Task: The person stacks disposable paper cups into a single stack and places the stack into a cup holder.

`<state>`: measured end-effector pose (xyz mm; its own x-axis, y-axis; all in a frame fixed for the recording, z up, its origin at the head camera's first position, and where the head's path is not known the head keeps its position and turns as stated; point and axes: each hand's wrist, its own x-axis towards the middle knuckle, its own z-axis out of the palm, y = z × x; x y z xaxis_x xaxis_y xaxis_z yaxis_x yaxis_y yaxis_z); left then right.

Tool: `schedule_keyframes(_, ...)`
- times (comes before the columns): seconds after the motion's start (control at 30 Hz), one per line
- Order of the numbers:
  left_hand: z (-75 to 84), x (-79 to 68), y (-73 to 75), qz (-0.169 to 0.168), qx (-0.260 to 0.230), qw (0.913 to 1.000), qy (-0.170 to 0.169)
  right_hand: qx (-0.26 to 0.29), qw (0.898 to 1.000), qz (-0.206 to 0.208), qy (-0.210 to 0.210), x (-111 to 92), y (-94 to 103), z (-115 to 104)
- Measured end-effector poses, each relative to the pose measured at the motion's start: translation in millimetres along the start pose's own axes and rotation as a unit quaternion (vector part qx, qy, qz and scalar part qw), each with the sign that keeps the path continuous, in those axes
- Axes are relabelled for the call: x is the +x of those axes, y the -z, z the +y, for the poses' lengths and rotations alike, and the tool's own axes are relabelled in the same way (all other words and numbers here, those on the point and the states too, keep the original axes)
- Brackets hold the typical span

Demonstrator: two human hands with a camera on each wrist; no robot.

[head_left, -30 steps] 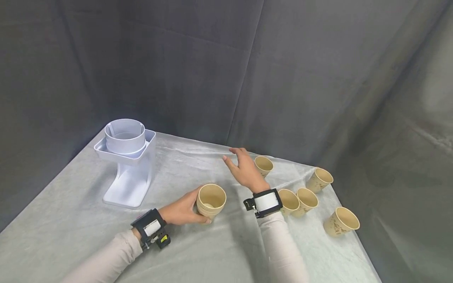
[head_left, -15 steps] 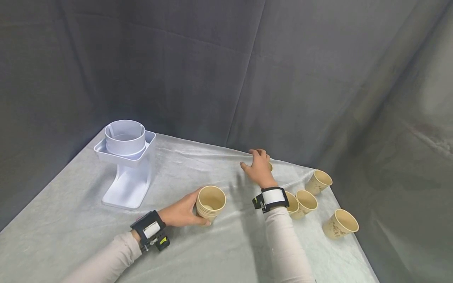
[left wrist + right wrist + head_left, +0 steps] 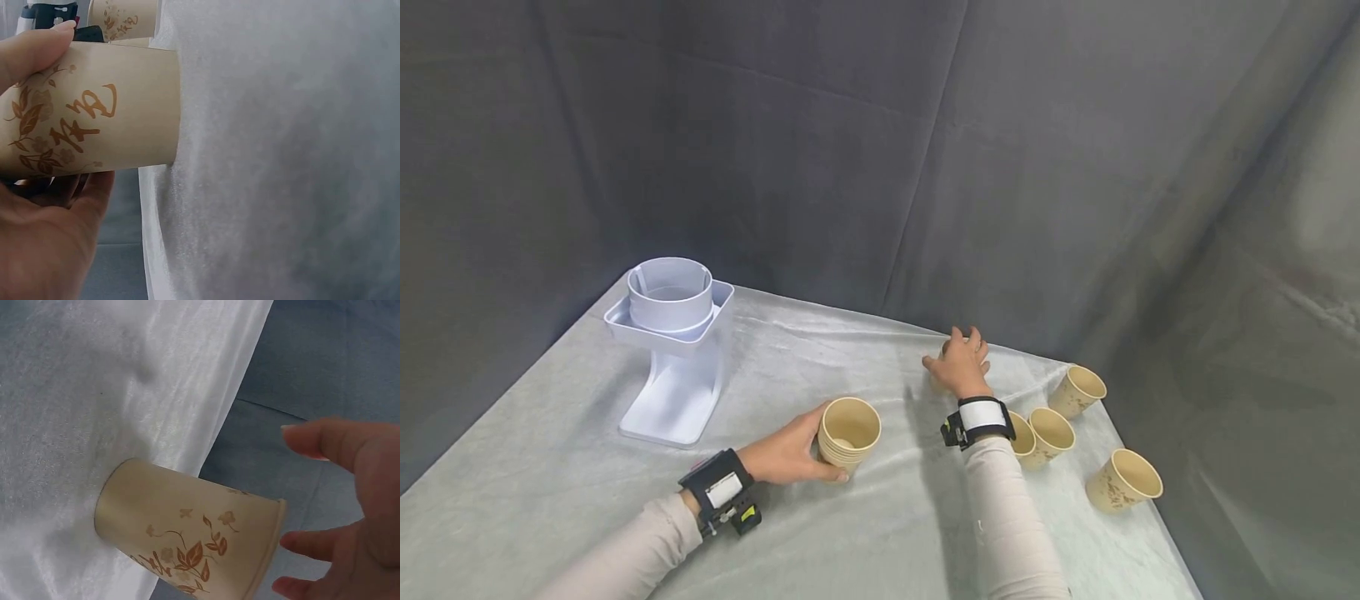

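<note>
My left hand (image 3: pixel 786 450) grips a nested stack of beige paper cups (image 3: pixel 850 433), thumb on the near side and fingers behind. In the left wrist view the stack's outer cup (image 3: pixel 131 112) has brown leaf print and lettering, with its base at the cloth. At the back of the table, my right hand (image 3: pixel 962 362) is spread over a single paper cup (image 3: pixel 194 531), which it mostly hides in the head view. The right wrist view has the fingertips right at that cup's rim and the thumb apart from it.
To the right stand more paper cups: two side by side (image 3: pixel 1051 435), one behind them (image 3: pixel 1077 392) and one nearer the table's right edge (image 3: pixel 1123 482). A white stand (image 3: pixel 673 400) with a round bowl (image 3: pixel 670 304) occupies the left. Grey curtains (image 3: pixel 820 167) hang behind.
The right hand has moved right and over the back cup, covering most of it. The left hand keeps its hold on the stack in about the same place.
</note>
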<state>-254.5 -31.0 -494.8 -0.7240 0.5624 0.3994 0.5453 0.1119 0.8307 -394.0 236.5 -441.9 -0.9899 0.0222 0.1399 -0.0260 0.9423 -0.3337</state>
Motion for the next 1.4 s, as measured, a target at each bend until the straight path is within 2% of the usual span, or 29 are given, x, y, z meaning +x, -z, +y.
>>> schedule_keyframes(0.17, -22.2, 1.6, -4.1, 0.0, 0.02, 0.9998, -0.005, -0.017, 0.999, -0.022, -0.016, 1.4, 0.6, 1.4)
schedule_keyframes(0.3, -28.3, 2.5, -5.6, -0.002, 0.022, 0.9998, -0.003, -0.02, 0.999, -0.043, -0.019, 3.2, 1.8, 5.4)
schedule_keyframes(0.53, 18.1, 0.5, 1.8, -0.012, 0.0, 0.9999, 0.008, -0.026, 0.998, -0.055, 0.011, 7.9, -2.7, 12.5)
schedule_keyframes(0.63, 19.0, 0.9, 1.8, -0.013, -0.003, 0.9999, 0.011, -0.023, 0.998, -0.05, 0.024, 7.9, -2.4, 13.4)
schedule_keyframes(0.77, 12.7, 1.6, 0.2, -0.009, -0.003, 0.9999, 0.01, -0.012, 0.999, -0.047, 0.021, 6.7, -2.6, 13.2)
schedule_keyframes(1.0, -16.5, 4.6, -4.2, -0.002, 0.013, 0.9999, 0.001, 0.008, 0.999, -0.034, 0.012, 5.0, -2.9, 12.0)
schedule_keyframes(1.1, -24.2, 5.6, -4.5, -0.004, 0.016, 0.9999, -0.001, 0.012, 0.999, -0.032, 0.012, 3.4, -2.6, 11.2)
schedule_keyframes(1.27, -26.7, 5.7, -4.9, -0.007, 0.015, 0.9999, 0.002, 0.02, 0.999, -0.028, 0.018, 0.5, -2.0, 10.1)
schedule_keyframes(1.4, -19.4, 5.6, -4.0, 0.0, 0.019, 0.9998, 0.001, 0.02, 0.999, -0.016, 0.037, 1.4, -2.8, 10.2)
